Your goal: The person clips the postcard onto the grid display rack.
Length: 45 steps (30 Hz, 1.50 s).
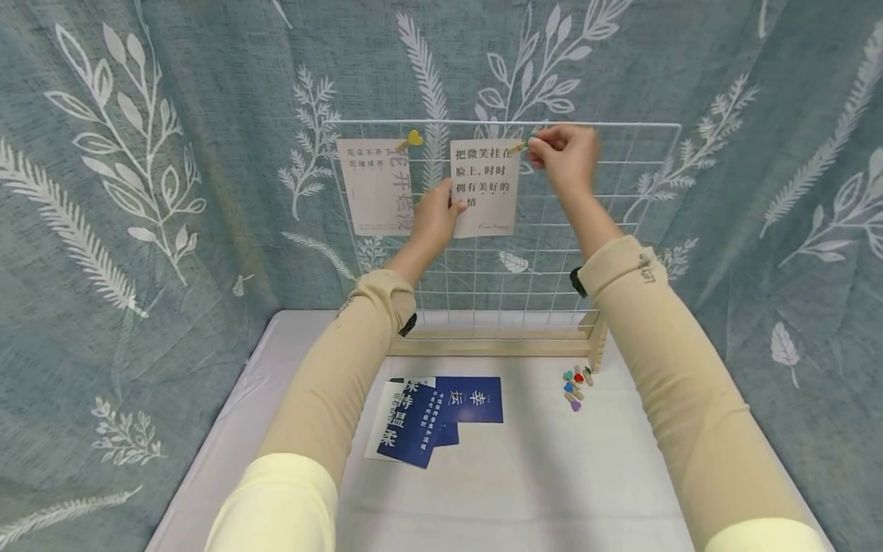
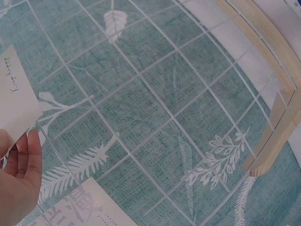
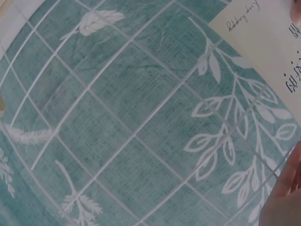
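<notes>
Pinching a small clip (image 1: 519, 145) at the top right corner of a white card (image 1: 485, 188), the right hand (image 1: 562, 157) worked against the wire grid (image 1: 621, 199), while the left hand (image 1: 434, 218) gripped the card's lower left edge. Another card (image 1: 375, 188) hung beside it under a yellow clip (image 1: 412, 139). Blue cards (image 1: 441, 410) and spare clips (image 1: 576, 386) lay on the worktop (image 1: 517, 475) near the grid's wooden base (image 1: 497, 345).

Even soft light — faint shadows; wrist views fisheye-bent, slightly soft.
</notes>
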Available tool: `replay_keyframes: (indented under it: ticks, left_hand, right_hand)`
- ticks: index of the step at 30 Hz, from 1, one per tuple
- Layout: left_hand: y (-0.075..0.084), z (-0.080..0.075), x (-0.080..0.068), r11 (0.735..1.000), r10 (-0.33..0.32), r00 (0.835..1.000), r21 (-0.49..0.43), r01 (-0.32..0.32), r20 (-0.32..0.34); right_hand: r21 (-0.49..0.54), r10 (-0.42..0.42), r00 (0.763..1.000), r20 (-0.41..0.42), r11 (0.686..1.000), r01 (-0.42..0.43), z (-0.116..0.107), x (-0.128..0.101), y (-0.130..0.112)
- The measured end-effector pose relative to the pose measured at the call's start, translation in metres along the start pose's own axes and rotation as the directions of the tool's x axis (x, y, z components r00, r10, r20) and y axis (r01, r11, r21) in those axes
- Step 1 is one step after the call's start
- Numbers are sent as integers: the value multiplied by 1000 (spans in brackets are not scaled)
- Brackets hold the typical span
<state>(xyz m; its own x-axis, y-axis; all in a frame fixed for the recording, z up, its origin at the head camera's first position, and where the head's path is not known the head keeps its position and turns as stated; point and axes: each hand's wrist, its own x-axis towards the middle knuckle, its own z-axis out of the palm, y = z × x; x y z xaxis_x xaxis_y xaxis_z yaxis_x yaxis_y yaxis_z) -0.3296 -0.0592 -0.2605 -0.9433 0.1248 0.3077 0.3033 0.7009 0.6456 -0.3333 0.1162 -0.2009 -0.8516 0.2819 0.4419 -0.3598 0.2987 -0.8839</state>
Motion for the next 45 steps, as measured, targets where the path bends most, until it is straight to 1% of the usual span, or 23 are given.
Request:
replay_keyframes:
  ticks: [4, 9, 12, 16, 23, 26, 31, 37, 39, 45]
  left_hand:
    - [-1, -1, -2, 1000, 9, 1000, -7, -9, -5]
    - [-1, -1, -3, 998, 34, 999, -43, -36, -28]
    - [0, -1, -4, 998, 41, 998, -52, -44, -51]
    - [0, 0, -6, 998, 47, 996, -48, -50, -74]
    - [-4, 1, -10, 994, 64, 994, -78, -71, -88]
    - [-5, 0, -11, 994, 77, 992, -72, -84, -104]
    - [-5, -1, -13, 992, 94, 988, -72, -103, -123]
    - [-7, -4, -14, 992, 91, 985, -74, -102, -145]
    - [-7, -5, -15, 992, 87, 986, -78, -99, -145]
    - [-10, -8, -22, 992, 82, 989, -84, -93, -126]
  right_hand:
    - [18, 6, 1000, -11, 1000, -6, 3, -2, 0]
    - [31, -2, 999, -32, 1000, 3, 5, -4, -1]
    - [-6, -29, 999, -45, 1000, 29, 6, -5, -1]
    - [-56, -45, 997, -66, 998, 42, 7, -7, -1]
    - [-82, -53, 995, -81, 996, 46, 8, -10, 0]
    - [-98, -59, 995, -83, 994, 51, 7, -12, -1]
    - [-175, -93, 992, -85, 981, 77, 4, -15, -4]
    - [-246, -129, 986, -101, 964, 101, 3, -16, -8]
    - [-253, -121, 987, -104, 963, 92, 2, -17, -9]
    - [-246, -57, 992, -112, 969, 28, -5, -20, -9]
